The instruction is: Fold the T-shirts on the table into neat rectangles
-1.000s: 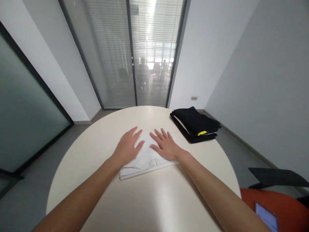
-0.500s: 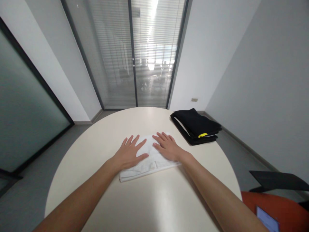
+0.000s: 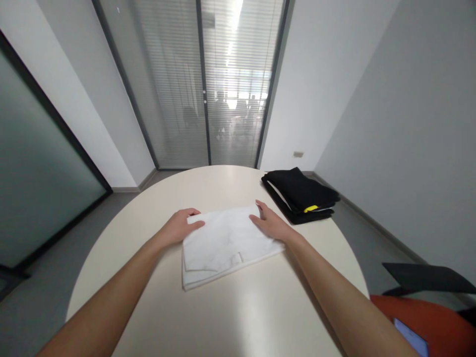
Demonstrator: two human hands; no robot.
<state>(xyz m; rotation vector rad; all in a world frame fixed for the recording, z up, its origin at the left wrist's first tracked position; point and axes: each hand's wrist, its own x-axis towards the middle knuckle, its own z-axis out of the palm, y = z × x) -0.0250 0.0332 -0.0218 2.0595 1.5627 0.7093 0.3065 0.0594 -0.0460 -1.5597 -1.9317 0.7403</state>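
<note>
A folded white cloth (image 3: 223,243) lies on the round cream table, its layers showing along the near edge. My left hand (image 3: 180,227) grips the cloth's far left corner, thumb on top and fingers curled round the edge. At the far right corner, my right hand (image 3: 273,224) has its thumb on the cloth and its fingers over the far edge, closed on it.
A stack of folded black cloth (image 3: 301,193) with a yellow piece lies at the table's (image 3: 148,208) right rear. An orange chair (image 3: 427,322) with a phone (image 3: 411,337) on it is at the lower right. Glass partitions and walls surround the table.
Both hands were spread flat on the cloth. They have moved apart to its far corners and closed on them. More of the white cloth now shows.
</note>
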